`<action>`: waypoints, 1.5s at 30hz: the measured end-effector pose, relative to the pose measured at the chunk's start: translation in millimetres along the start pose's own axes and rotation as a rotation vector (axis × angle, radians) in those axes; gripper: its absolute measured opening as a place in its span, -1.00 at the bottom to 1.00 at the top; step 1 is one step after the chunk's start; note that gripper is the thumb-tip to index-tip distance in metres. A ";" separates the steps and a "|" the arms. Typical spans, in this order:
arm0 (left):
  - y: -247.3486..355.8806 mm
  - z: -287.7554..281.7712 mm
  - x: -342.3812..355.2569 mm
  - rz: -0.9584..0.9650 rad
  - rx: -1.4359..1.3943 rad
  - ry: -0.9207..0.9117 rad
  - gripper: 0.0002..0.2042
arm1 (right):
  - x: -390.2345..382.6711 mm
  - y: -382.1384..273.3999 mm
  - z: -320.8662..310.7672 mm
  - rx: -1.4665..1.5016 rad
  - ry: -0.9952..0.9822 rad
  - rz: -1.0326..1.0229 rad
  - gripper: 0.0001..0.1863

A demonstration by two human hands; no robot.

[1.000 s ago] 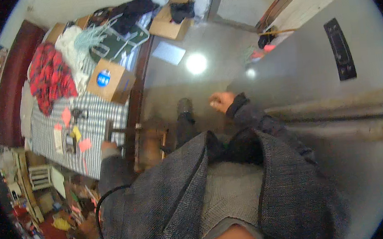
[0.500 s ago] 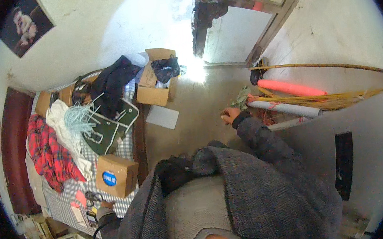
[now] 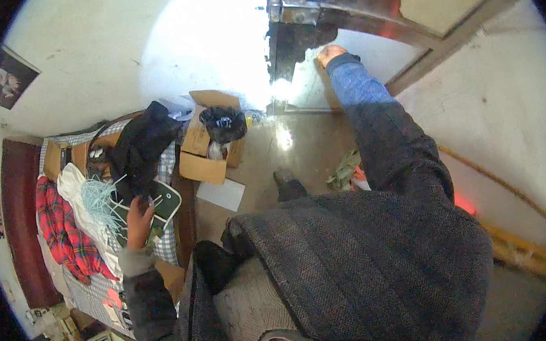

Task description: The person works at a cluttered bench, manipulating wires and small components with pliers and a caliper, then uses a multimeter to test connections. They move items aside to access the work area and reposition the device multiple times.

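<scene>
My left hand [image 3: 138, 226] hangs over the bed's edge, beside a dark green cloth piece with white edging [image 3: 168, 204] and below a black garment [image 3: 140, 140]. Its fingers look apart, and I see nothing held in them; whether they touch the garment is unclear. My right arm stretches far forward to the door [image 3: 367, 55], a pale panel in a worn dark frame. There my right hand [image 3: 331, 54] is curled closed against the panel, and what its fingers grip, if anything, is hidden.
On the bed lie a red plaid cloth [image 3: 63, 221], a white cloth [image 3: 84, 200] and a bundle of pale blue strips [image 3: 100, 200]. An opened cardboard box [image 3: 204, 167] with a black plastic bag [image 3: 225, 124] stands beyond. A long stick [image 3: 501, 176] leans at the right wall.
My right hand has risen forward from above the floor to the door. My left hand has moved up from the bed's near end toward the green cloth. My body has stepped forward.
</scene>
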State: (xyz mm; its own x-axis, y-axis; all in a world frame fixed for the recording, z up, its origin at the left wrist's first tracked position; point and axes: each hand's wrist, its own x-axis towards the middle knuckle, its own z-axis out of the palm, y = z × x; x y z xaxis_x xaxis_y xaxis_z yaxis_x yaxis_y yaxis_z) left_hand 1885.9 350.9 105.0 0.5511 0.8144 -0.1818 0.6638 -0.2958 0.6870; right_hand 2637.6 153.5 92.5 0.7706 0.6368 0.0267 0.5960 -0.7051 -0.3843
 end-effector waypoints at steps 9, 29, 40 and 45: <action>411.9 150.4 254.1 0.772 0.239 -0.159 -0.46 | 140.3 -22.6 -42.8 -0.120 -0.269 0.042 -0.27; 573.5 337.2 358.1 1.012 0.705 0.321 -0.75 | 157.0 -8.1 -19.8 0.001 -0.209 -0.191 -0.53; 388.9 225.8 136.7 1.140 0.129 -0.280 -0.42 | -26.3 48.0 -53.5 -0.013 -0.566 -0.185 -0.56; 238.6 53.2 40.1 0.687 0.081 0.169 -0.43 | -176.9 80.7 -37.5 -0.105 -0.652 -0.427 -0.49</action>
State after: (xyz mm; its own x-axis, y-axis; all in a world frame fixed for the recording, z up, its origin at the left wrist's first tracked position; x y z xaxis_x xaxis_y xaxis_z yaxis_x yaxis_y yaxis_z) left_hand 2093.2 286.4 224.2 0.7769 0.4945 0.3898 0.2329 -0.8009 0.5517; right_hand 2557.8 -27.7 91.3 0.2009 0.8911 -0.4070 0.8539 -0.3629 -0.3730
